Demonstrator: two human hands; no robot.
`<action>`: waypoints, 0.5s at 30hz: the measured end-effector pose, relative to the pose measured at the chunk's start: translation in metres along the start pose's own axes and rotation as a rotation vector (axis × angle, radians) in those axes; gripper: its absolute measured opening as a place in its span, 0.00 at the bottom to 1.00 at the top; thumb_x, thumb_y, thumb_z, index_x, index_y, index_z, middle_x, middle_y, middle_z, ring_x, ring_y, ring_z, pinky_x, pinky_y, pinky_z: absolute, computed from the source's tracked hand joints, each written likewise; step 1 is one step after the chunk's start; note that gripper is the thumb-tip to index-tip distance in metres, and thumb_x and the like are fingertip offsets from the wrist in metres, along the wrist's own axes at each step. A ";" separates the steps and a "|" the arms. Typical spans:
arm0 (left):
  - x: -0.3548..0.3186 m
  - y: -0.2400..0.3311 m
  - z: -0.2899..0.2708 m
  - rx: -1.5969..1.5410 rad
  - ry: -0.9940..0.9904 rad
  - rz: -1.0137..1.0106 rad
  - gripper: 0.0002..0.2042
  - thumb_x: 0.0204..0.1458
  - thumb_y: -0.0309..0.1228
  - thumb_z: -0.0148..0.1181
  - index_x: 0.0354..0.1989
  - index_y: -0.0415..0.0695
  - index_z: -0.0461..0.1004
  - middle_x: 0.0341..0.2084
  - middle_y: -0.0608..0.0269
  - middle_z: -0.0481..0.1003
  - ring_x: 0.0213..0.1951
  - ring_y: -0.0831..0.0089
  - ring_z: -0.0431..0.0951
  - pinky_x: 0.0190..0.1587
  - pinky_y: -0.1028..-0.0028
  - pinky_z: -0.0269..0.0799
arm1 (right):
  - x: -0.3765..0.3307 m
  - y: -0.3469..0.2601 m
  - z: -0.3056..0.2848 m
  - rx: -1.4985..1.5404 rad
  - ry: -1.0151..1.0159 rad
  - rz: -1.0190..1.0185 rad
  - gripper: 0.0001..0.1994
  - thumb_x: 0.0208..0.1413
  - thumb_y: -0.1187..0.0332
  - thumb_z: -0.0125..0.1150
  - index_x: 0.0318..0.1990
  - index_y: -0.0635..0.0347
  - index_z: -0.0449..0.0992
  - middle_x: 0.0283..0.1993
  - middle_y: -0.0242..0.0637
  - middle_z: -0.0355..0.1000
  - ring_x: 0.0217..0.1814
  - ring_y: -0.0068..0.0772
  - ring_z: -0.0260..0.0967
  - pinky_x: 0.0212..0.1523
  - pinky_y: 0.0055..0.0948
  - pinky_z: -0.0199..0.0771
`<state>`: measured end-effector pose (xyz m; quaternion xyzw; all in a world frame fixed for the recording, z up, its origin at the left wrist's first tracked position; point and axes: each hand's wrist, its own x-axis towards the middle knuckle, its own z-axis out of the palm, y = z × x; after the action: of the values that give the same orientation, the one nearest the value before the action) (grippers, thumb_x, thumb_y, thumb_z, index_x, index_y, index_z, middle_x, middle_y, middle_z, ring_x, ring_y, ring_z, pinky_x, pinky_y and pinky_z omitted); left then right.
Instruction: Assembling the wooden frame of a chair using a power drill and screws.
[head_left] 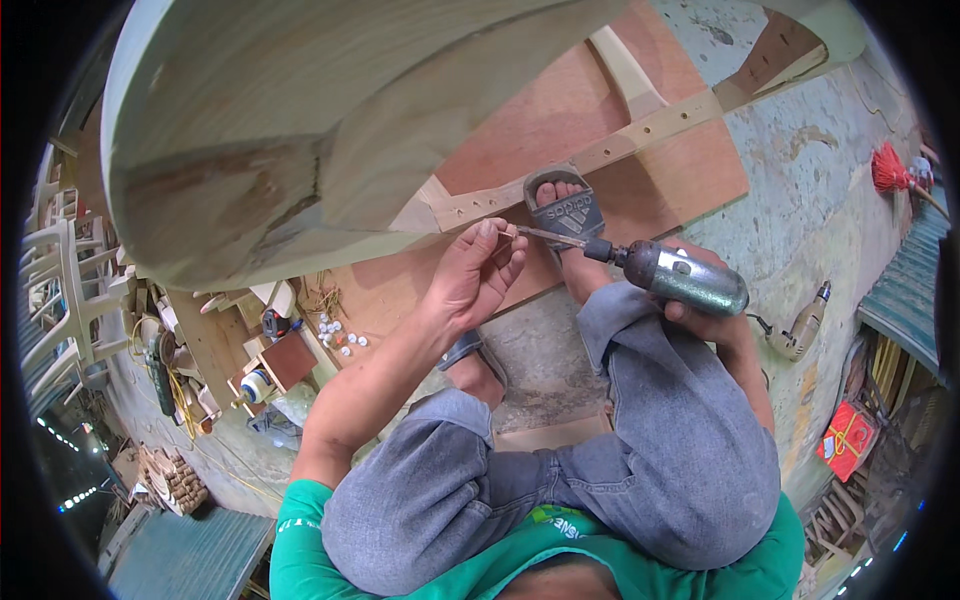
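Note:
My left hand (pixel 474 272) pinches a small screw (pixel 509 234) between thumb and fingertips, close under the edge of a large, pale wooden seat-like piece (pixel 390 110). My right hand (pixel 695 310) is wrapped round a metallic-green power screwdriver (pixel 690 277), held almost level. Its long bit (pixel 553 236) points left, and the tip is at or very near the screw; I cannot tell if they touch. Beyond my hands, a wooden rail (pixel 625 147) with several drilled holes belongs to the same piece of furniture.
Reddish plywood (pixel 690 170) lies under the furniture and my sandalled foot (pixel 562 205). A second power tool (pixel 803 325) rests on the floor at right. Left are a small wooden box (pixel 287 362), white round bits (pixel 330 330) and stacked chair frames (pixel 72 285). A red brush (pixel 889 168) lies far right.

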<state>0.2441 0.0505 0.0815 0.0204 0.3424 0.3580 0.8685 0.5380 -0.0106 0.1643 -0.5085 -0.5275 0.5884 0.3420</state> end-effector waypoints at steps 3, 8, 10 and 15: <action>0.002 -0.004 0.008 -0.148 -0.020 -0.018 0.08 0.57 0.34 0.55 0.38 0.43 0.72 0.34 0.61 0.77 0.37 0.69 0.78 0.40 0.73 0.79 | -0.001 0.000 0.000 -0.007 -0.006 -0.006 0.24 0.40 0.52 0.72 0.35 0.59 0.70 0.30 0.31 0.66 0.32 0.28 0.63 0.35 0.27 0.64; 0.001 -0.006 0.019 -0.236 -0.029 -0.023 0.08 0.57 0.35 0.54 0.38 0.44 0.72 0.34 0.62 0.77 0.35 0.71 0.79 0.39 0.74 0.79 | 0.002 0.004 -0.001 -0.001 -0.016 -0.025 0.24 0.40 0.50 0.72 0.35 0.59 0.71 0.30 0.31 0.66 0.32 0.29 0.64 0.35 0.27 0.64; 0.000 -0.006 0.018 -0.258 -0.017 -0.033 0.08 0.57 0.35 0.54 0.38 0.44 0.73 0.35 0.62 0.77 0.36 0.71 0.79 0.39 0.74 0.79 | 0.003 0.003 -0.001 -0.007 -0.022 -0.028 0.24 0.40 0.51 0.72 0.35 0.59 0.71 0.30 0.30 0.66 0.31 0.28 0.64 0.34 0.27 0.64; 0.000 -0.008 0.014 -0.299 -0.019 -0.036 0.09 0.57 0.36 0.54 0.38 0.45 0.73 0.36 0.62 0.78 0.37 0.70 0.79 0.39 0.74 0.80 | 0.001 0.005 0.001 0.032 0.017 -0.026 0.24 0.40 0.52 0.73 0.36 0.60 0.71 0.30 0.30 0.67 0.32 0.26 0.64 0.35 0.26 0.65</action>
<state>0.2578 0.0474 0.0902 -0.1120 0.2774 0.3889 0.8713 0.5379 -0.0112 0.1591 -0.5011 -0.5215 0.5881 0.3621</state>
